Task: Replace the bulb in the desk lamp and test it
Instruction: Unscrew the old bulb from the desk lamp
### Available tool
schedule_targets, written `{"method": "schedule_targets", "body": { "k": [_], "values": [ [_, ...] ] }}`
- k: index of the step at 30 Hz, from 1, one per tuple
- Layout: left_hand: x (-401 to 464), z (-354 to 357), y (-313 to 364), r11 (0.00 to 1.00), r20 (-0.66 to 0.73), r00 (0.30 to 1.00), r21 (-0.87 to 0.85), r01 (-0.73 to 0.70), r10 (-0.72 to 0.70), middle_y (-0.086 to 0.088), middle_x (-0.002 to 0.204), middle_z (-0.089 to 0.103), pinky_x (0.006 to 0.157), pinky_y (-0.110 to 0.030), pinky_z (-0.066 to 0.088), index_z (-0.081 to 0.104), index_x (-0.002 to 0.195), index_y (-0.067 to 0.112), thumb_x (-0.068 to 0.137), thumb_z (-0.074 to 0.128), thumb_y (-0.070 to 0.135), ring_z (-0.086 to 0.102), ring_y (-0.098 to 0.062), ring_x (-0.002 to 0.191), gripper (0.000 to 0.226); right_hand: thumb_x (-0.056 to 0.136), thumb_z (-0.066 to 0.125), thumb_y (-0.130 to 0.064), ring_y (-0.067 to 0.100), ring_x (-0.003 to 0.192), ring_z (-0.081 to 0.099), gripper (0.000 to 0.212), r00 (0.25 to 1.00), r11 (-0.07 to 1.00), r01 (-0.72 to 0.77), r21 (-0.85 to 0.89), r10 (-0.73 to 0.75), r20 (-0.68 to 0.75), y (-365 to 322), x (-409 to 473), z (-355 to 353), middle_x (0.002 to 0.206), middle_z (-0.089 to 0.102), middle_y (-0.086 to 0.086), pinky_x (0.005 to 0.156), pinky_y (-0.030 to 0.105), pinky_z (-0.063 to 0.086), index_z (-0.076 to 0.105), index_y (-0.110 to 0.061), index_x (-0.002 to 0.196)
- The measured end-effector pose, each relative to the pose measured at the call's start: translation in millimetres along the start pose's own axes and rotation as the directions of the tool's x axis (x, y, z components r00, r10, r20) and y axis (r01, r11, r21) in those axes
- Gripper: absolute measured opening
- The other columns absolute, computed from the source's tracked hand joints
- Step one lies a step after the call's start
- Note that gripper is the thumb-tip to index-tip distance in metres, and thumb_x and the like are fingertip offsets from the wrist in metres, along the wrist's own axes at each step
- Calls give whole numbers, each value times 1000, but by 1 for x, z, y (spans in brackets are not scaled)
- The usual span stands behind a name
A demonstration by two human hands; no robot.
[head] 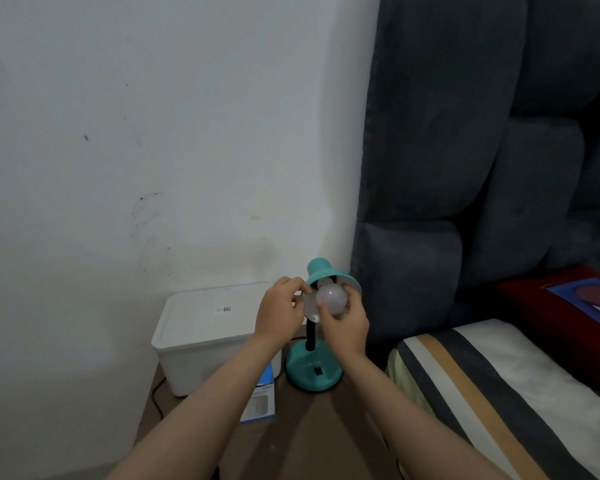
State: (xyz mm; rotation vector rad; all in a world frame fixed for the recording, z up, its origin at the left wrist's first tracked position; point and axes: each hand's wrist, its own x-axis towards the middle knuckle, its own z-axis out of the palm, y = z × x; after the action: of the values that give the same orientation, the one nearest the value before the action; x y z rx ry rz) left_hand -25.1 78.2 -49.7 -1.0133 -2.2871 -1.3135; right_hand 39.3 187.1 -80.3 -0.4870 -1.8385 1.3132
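- Teal metal desk lamp (314,370) stands on brown surface (274,441).
- Right hand (345,329) clasps frosted white round bulb (331,299) at the lamp's shade mouth; seating apparently incomplete.
- Left hand (279,311) pinches shade rim.
- White lidded plastic box (205,341) left of lamp.

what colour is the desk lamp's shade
Teal, with a pale inner lining; the lamp shade shows in the head view.

Frosted matt bulb (331,299), glossy lampshade (321,271)
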Motion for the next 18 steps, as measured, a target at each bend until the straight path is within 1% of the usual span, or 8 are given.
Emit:
{"method": "schedule_targets", "body": {
  "k": [2, 4, 5, 7, 10, 13, 15, 18],
  "values": [
    [1, 0, 0, 1000, 0, 1000, 2, -2, 2, -1, 91, 62, 77, -31, 55, 65, 87, 17, 81, 53, -4, 61, -16, 81, 24, 73, 70, -4, 22, 102, 53, 47, 990, 978, 141, -151, -136, 45, 6, 0, -2, 114, 43, 4, 85, 24, 45, 56, -18, 116],
    [0, 0, 0, 1000, 0, 1000, 5, -7, 7, -1, 91, 62, 77, -30, 55, 65, 87, 16, 82, 54, -4, 60, -16, 81, 23, 71, 69, 0, 22, 104, 50, 49, 975, 950, 221, -220, -209, 77, 11, -1, -5, 114, 38, 2, 88, 26, 48, 58, -21, 114],
    [0, 0, 0, 1000, -3, 1000, 5, -10, 10, -1, 91, 62, 78, -29, 55, 65, 87, 16, 82, 54, -4, 60, -16, 82, 23, 71, 69, -1, 21, 104, 50, 50, 975, 950, 223, -218, -211, 77, 11, -3, -7, 114, 38, 2, 87, 22, 48, 58, -22, 114],
    [0, 1, 0, 1000, -11, 1000, -2, -11, 11, -1, 91, 62, 78, -29, 55, 65, 87, 16, 82, 54, -4, 60, -17, 81, 23, 71, 71, -4, 14, 99, 51, 50, 980, 965, 197, -171, -189, 64, 10, -6, -13, 113, 38, 0, 80, 8, 43, 57, -21, 116],
    [-1, 3, 0, 1000, -10, 1000, -13, 3, -3, -2, 94, 62, 78, -29, 55, 65, 89, 17, 83, 54, -3, 61, -17, 82, 23, 72, 74, -10, 5, 93, 52, 51, 982, 979, 179, -96, -172, 71, 10, -12, -19, 112, 40, -2, 76, 2, 42, 55, -23, 118],
    [-5, 2, -1, 1000, -7, 1000, -28, -1, 1, -2, 97, 62, 80, -27, 53, 65, 94, 16, 84, 53, -3, 62, -19, 86, 25, 73, 76, -13, 6, 96, 53, 52, 982, 981, 181, -70, -176, 73, 14, -20, -20, 112, 43, -2, 81, 8, 44, 55, -25, 119],
    [-13, 0, -2, 999, -14, 1000, -35, -3, 2, -3, 100, 63, 80, -29, 52, 65, 98, 15, 84, 54, -2, 62, -19, 90, 24, 73, 76, -13, 6, 99, 54, 52, 985, 985, 166, -48, -163, 54, 14, -26, -22, 113, 45, -2, 85, 15, 47, 55, -24, 119],
    [-32, -4, -8, 998, -44, 998, -39, 47, -49, -3, 102, 64, 83, -24, 46, 64, 102, 14, 83, 58, 1, 58, -14, 95, 23, 72, 77, -13, 6, 102, 54, 53, 990, 990, 142, -10, -141, 28, 18, -42, -24, 114, 48, -2, 88, 25, 49, 53, -21, 119]
  ]
}}
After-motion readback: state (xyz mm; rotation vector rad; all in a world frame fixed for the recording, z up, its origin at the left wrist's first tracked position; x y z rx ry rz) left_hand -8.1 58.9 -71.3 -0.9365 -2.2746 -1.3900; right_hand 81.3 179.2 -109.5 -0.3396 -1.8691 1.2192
